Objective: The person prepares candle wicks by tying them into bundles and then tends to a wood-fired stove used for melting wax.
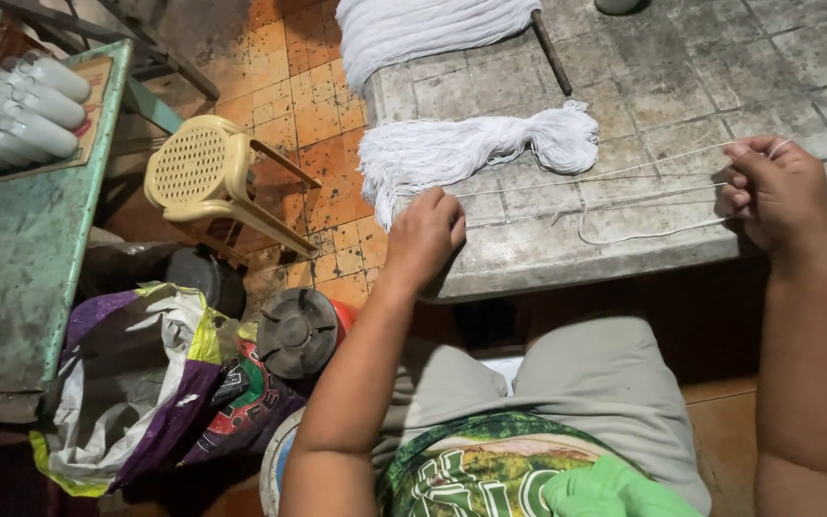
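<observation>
My left hand (425,235), clenched, pinned the white strands (605,177) just below the yarn bundle (476,148). My right hand (775,191) gripped their far ends; even tension seemed key.

looks like a small home yarn workshop: worn concrete slab table (681,86) at twelve o'clock heaped with white yarn skeins (476,144), white spools (21,105) at ten, yellow plastic stool (208,172) on orange tiles (323,115) at eleven.

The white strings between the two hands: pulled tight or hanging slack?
Mostly tight: the strings run straight from the left hand to the right hand; one loops loose on the table.
</observation>
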